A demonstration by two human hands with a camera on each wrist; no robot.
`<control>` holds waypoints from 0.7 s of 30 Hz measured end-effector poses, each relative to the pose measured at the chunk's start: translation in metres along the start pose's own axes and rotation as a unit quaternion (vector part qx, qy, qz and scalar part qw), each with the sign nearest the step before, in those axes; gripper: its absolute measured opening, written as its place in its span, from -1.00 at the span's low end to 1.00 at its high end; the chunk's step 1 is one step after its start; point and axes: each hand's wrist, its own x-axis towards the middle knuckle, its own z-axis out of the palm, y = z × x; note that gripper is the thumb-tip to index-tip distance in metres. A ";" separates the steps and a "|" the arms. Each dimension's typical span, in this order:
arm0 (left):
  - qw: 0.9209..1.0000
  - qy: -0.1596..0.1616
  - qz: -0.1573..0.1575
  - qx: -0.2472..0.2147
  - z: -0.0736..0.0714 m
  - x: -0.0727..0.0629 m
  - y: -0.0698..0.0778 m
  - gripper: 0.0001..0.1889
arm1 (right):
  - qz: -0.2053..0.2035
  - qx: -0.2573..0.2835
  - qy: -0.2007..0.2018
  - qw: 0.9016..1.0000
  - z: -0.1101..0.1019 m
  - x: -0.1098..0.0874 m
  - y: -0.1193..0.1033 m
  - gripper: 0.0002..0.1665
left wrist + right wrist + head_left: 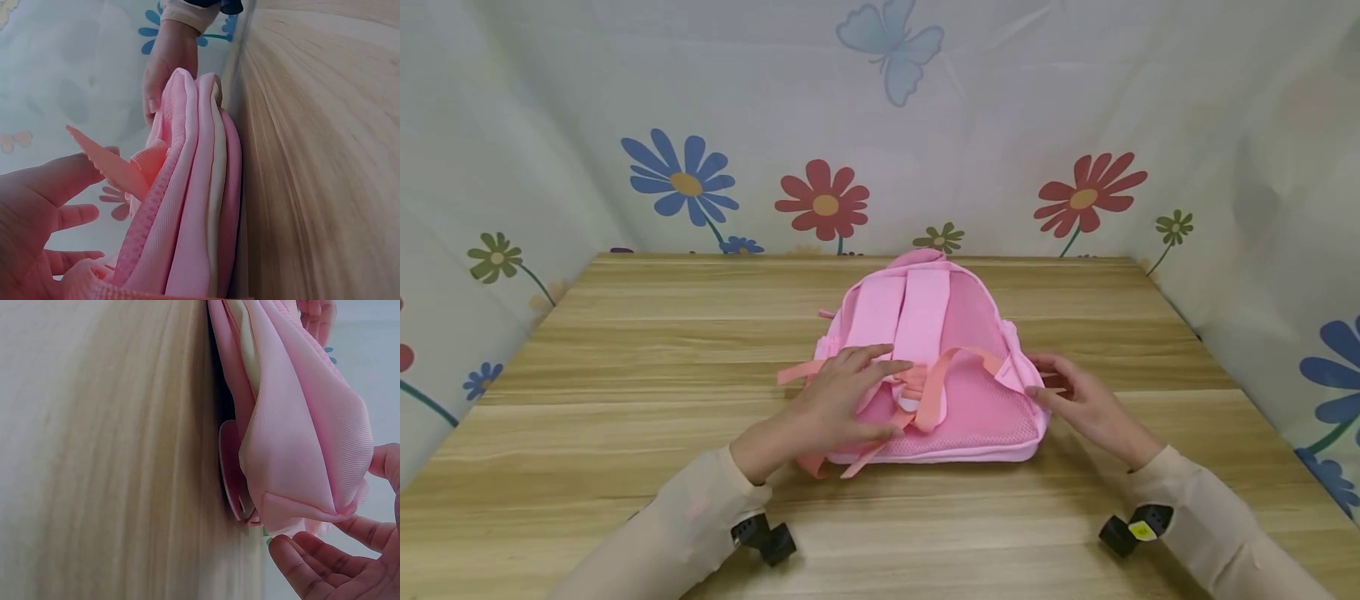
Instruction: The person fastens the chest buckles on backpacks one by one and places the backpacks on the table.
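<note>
A pink child's backpack point(992, 417) lies on the table with its mesh back panel and shoulder straps facing up. Orange webbing point(934, 392) loops across its lower half, and loose orange ends trail at the left. My left hand point(842, 396) is spread over the backpack's lower left, fingers apart; in the left wrist view an orange strap end point(112, 165) stands up beside its fingertips. At the lower right side my right hand point(1093, 412) holds the backpack's edge, thumb on top and fingers along the side. The right wrist view shows that pink side point(294, 444) between thumb and index finger.
The wood-grain table point(647, 358) reaches back to a white curtain point(760, 83) printed with flowers and a butterfly. More curtain hangs along both sides. Small black devices point(767, 537) are worn at both wrists, over light sleeves.
</note>
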 end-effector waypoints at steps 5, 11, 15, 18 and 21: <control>1.000 0.000 -0.003 -0.009 -0.001 0.000 -0.001 -0.24 | -0.005 0.010 -0.003 1.000 0.001 -0.001 0.004 -0.49; 1.000 -0.002 -0.011 -0.011 -0.002 -0.001 -0.001 -0.25 | -0.015 0.024 0.000 1.000 0.004 -0.002 0.008 -0.48; 1.000 -0.006 -0.021 -0.016 -0.003 -0.001 -0.001 -0.25 | -0.014 0.028 0.002 1.000 0.006 -0.003 0.008 -0.46; 0.999 -0.007 -0.025 -0.021 -0.004 -0.001 -0.001 -0.26 | -0.012 0.026 0.003 1.000 0.007 -0.003 0.008 -0.46; 0.999 -0.006 -0.030 -0.030 -0.004 -0.001 -0.003 -0.27 | -0.007 0.021 0.004 1.000 0.007 -0.003 0.009 -0.44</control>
